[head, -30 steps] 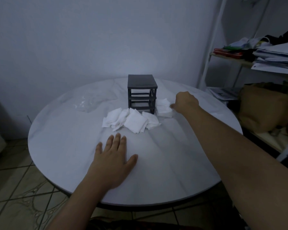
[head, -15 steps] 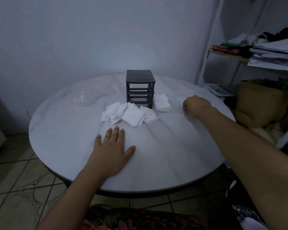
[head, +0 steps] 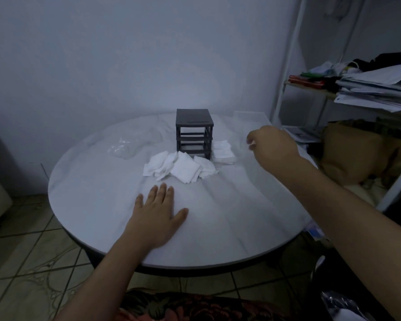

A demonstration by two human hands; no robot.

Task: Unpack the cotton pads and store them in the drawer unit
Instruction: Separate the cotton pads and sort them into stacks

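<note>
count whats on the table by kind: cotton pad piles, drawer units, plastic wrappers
cotton pad piles: 2 (loose heap in front of the unit, stack at its right)
drawer unit: 1
clear plastic wrapper: 1
total: 4

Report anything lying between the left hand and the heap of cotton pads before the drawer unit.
Nothing visible does. The left hand lies flat on the round white table, and only bare tabletop separates it from the heap of white square cotton pads in front of the dark open-framed drawer unit.
</note>
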